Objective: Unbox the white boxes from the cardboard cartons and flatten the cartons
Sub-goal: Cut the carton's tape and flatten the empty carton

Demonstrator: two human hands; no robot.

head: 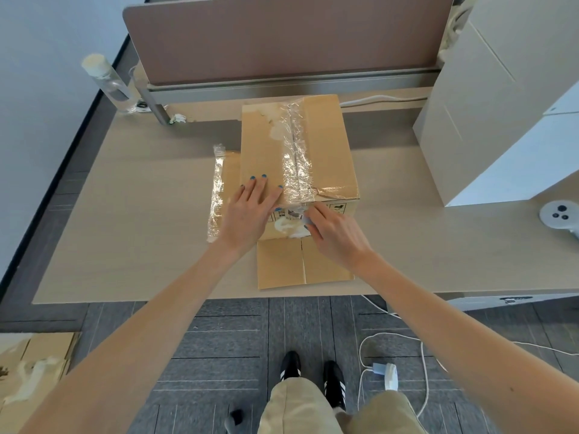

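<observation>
A closed cardboard carton [326,145] stands on the desk [131,233], sealed down its top seam with crinkled clear tape [294,158]. My left hand [247,214] lies flat with spread fingers on the carton's near left top corner. My right hand [332,233] pinches the end of the tape at the carton's near face, just below the top edge. A flattened cardboard piece [300,264] lies under the carton and sticks out toward me and to the left. No white box from inside the carton is visible.
Large white boxes [488,120] stand at the desk's right. A brown divider panel [282,36] closes the back. A clear bottle [109,83] stands at the far left, a round white device [560,214] at the right edge. Flattened cardboard [34,368] and cables [391,371] lie on the floor.
</observation>
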